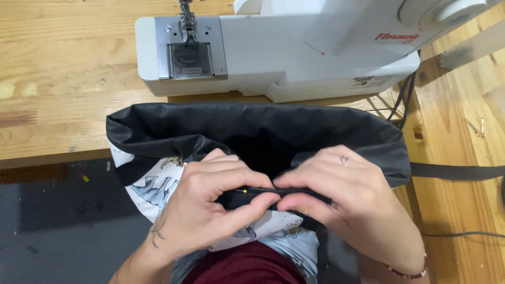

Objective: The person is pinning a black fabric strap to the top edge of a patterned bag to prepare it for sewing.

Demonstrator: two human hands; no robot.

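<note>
Both hands pinch the black fabric [263,131] edge w/ a yellow-headed pin [243,191] — left hand [210,202] & right hand [336,194] grip clenched, fabric in lap, below sewing machine [294,47] on table [63,63].

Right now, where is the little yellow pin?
In the head view, the yellow pin sits in the black fabric edge, low in the middle, beside the left hand and left of the right hand.

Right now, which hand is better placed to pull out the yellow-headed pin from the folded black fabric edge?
The left hand. Its thumb and forefinger pinch the folded black fabric edge right beside the yellow-headed pin. The right hand grips the fold farther along, away from the pin.
</note>
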